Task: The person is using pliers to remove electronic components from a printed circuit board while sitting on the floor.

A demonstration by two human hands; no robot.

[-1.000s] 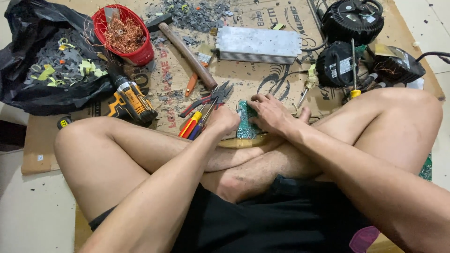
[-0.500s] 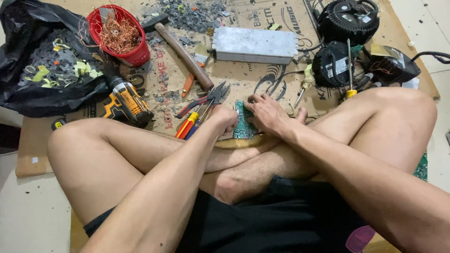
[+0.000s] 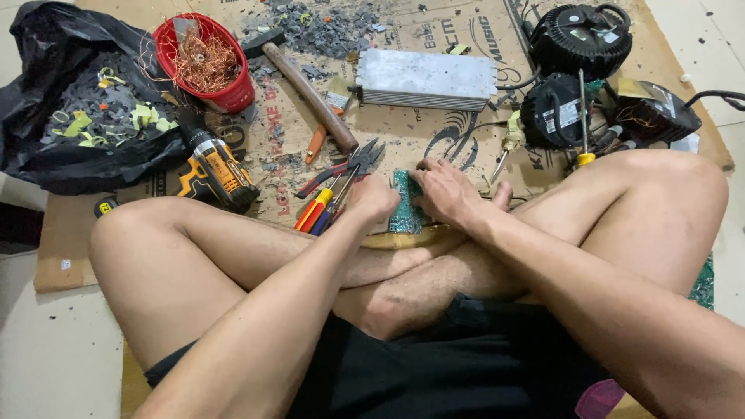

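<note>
Green circuit board (image 3: 403, 203) is gripped by left hand (image 3: 372, 198) and right hand (image 3: 446, 194) (fingers curled, wrists low).

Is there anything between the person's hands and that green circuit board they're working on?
Nothing visible. The left hand and right hand both rest directly on the green circuit board; the pliers lie just beside it.

Both hands cover most of the green circuit board (image 3: 403, 203).
</note>
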